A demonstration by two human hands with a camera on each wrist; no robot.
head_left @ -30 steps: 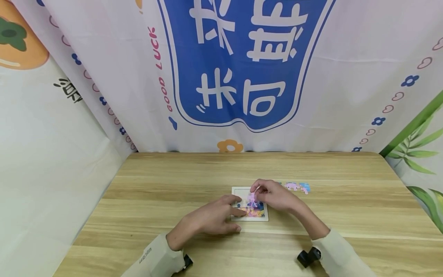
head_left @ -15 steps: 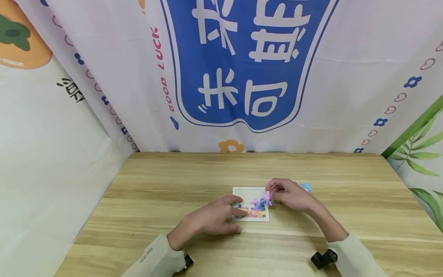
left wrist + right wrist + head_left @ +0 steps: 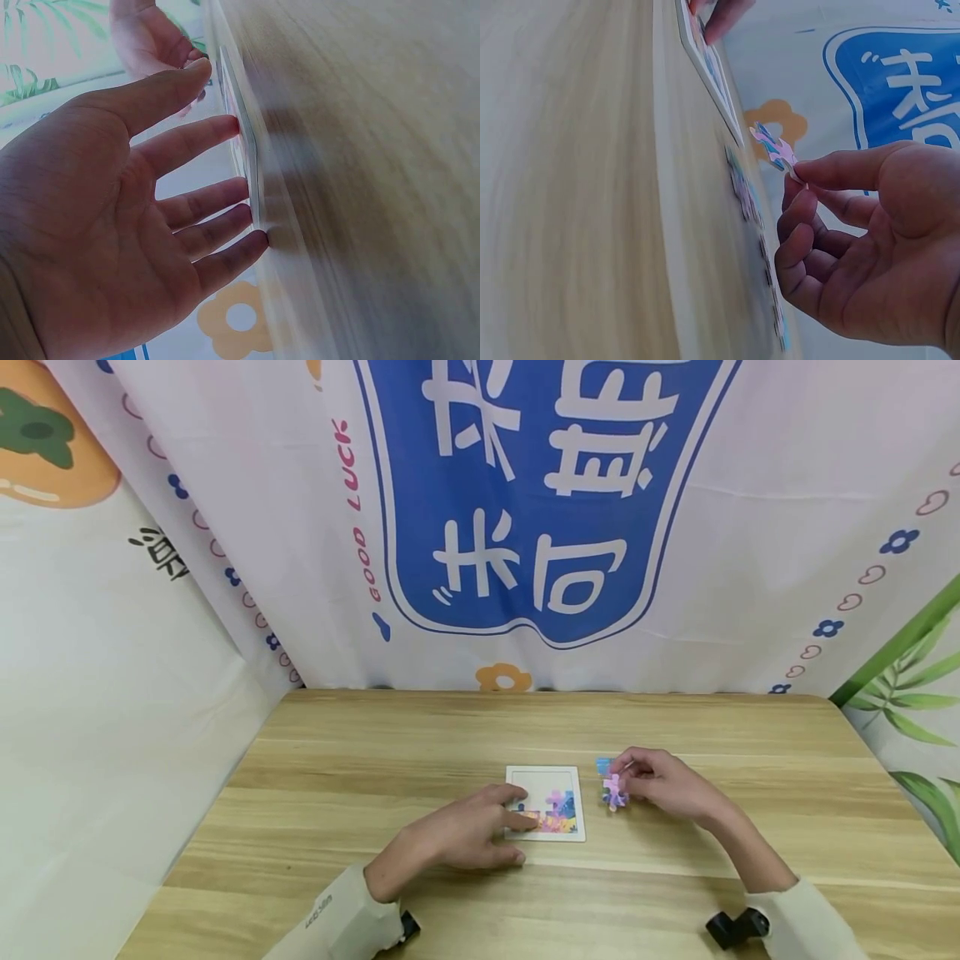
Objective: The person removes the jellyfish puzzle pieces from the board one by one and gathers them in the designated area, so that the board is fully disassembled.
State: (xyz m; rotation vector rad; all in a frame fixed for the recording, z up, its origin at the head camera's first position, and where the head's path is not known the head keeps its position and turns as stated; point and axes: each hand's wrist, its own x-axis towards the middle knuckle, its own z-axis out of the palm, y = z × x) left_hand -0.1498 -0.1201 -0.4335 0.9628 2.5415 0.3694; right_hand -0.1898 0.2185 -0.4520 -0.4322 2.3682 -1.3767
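Observation:
A square white puzzle tray (image 3: pixel 534 781) lies on the table, with colourful pieces (image 3: pixel 564 814) fitted along its lower part and right side. My left hand (image 3: pixel 468 831) rests on the tray's left side, fingers spread and nearly straight; the left wrist view shows fingertips (image 3: pixel 238 187) touching the tray's edge. To the right of the tray, my right hand (image 3: pixel 667 787) pinches a pink and blue jigsaw piece (image 3: pixel 774 148) between thumb and fingers, raised off the table. Below it in the right wrist view lie loose jigsaw pieces (image 3: pixel 742 187). In the head view my right hand partly hides them.
The wooden table (image 3: pixel 390 735) reaches back to a printed white cloth (image 3: pixel 330 635) with a blue emblem. Another cloth hangs along the left side. Dark wrist cameras (image 3: pixel 738 928) sit at both cuffs.
My right hand has moved from over the tray to the right, carrying the pinched jigsaw piece over the loose pieces. My left hand has stayed on the tray.

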